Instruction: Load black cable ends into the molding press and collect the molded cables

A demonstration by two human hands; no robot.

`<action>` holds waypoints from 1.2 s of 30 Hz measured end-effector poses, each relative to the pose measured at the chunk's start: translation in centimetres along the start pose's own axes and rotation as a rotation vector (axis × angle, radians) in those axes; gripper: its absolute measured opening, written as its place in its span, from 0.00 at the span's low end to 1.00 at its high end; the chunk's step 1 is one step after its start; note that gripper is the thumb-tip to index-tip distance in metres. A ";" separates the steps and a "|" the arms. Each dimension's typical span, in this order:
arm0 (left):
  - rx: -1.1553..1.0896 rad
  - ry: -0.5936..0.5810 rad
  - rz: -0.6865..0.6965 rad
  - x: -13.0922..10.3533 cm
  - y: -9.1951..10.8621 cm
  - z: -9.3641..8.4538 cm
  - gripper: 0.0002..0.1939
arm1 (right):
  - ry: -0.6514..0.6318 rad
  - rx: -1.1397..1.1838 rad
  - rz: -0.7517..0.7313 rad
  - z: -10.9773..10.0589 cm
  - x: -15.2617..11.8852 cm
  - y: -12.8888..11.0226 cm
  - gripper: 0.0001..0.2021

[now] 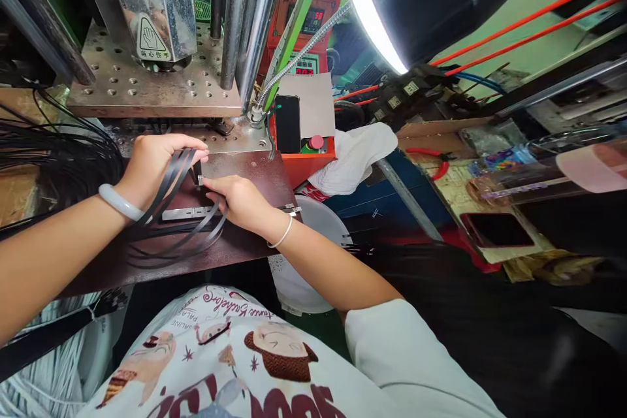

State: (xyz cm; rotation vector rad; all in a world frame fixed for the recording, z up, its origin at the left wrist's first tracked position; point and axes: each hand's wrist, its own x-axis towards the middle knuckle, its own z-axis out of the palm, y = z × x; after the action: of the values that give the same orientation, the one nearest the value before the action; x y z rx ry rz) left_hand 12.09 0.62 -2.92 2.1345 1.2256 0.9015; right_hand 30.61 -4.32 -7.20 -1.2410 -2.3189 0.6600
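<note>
My left hand (154,166) is closed around a bundle of flat black cables (169,186) that hangs in loops over the brown work plate (255,176). Close beside it, my right hand (242,202) pinches at the cables; a looped length runs out from under its fingers. Between the two hands a small metal-tipped connector (199,179) shows near my right fingertips. Below the hands a narrow metal strip (186,213) lies on the plate, partly covered by cables. My fingers hide the exact grip on the cable ends.
A press with a drilled metal plate (161,101) and steel posts (257,26) stands right ahead. More black cables (59,150) pile at left. A red control box (308,166) with a stop button, a white bucket (313,274) and a bright lamp (372,13) are at right.
</note>
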 end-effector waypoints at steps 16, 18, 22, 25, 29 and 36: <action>0.173 -0.210 0.379 -3.3 -0.1 0.8 0.18 | 0.477 0.384 -0.071 -0.5 -4.1 0.6 0.05; 0.097 -0.157 0.375 -3.7 0.4 0.6 0.17 | 0.457 0.303 -0.110 0.1 -3.9 0.7 0.08; 0.057 -0.120 0.397 -5.1 0.0 1.0 0.16 | 0.355 0.205 -0.124 0.1 -3.9 0.9 0.09; 0.083 -0.110 0.428 -5.8 -0.7 1.6 0.16 | 0.370 0.175 -0.096 -0.2 -4.2 0.6 0.10; 0.126 -0.069 0.529 -6.0 -0.9 1.9 0.14 | 0.417 0.138 -0.149 0.0 -4.3 0.2 0.11; 0.145 -0.048 0.660 -5.8 -0.6 1.6 0.13 | 0.305 -0.154 -0.212 1.0 -4.4 -0.1 0.14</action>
State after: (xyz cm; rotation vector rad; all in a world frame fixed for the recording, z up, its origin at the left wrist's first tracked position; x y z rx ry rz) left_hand 10.85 -4.42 -6.05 2.7199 0.5617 1.0301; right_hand 32.21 -8.36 -8.56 -1.0542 -2.2313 0.2068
